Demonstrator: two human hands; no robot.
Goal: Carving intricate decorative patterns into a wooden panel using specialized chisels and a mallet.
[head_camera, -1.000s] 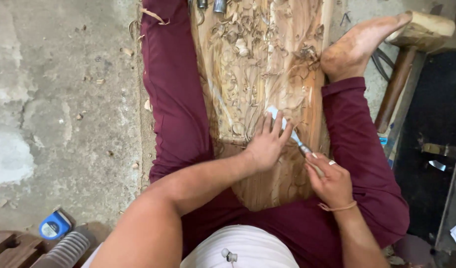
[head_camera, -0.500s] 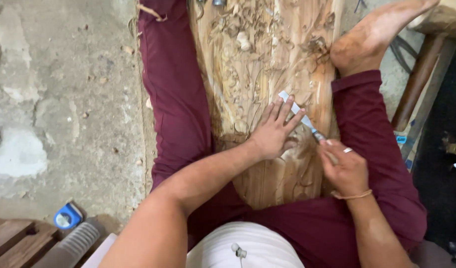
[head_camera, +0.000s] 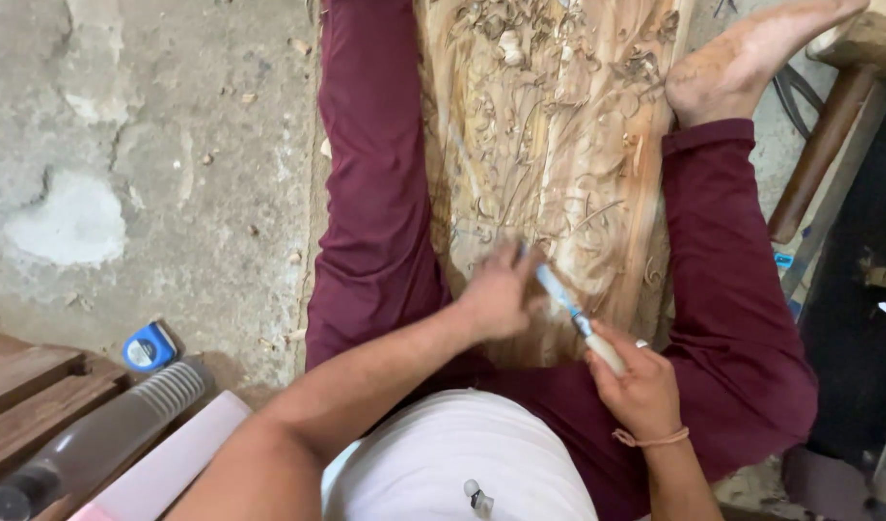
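Observation:
A long carved wooden panel [head_camera: 558,145] lies on the floor between my legs in maroon trousers, covered in relief cuts and curled shavings. My right hand [head_camera: 636,391] grips the pale handle of a chisel [head_camera: 570,307], whose metal blade slants up and left onto the wood. My left hand [head_camera: 499,294] rests on the panel with its fingers curled over the blade's tip, blurred by motion. My bare right foot [head_camera: 742,63] lies beside the panel's far right edge.
Rough concrete floor lies to the left. A blue tape measure [head_camera: 149,347] sits near wooden planks [head_camera: 28,400], a ribbed plastic bottle [head_camera: 105,439] and a pink board. At the far right stands a wooden mallet [head_camera: 829,125] beside dark metal equipment.
My left hand's fingers have curled in from a spread position and slid down the blade. Both hands and the chisel shifted slightly toward me. The view moved a little.

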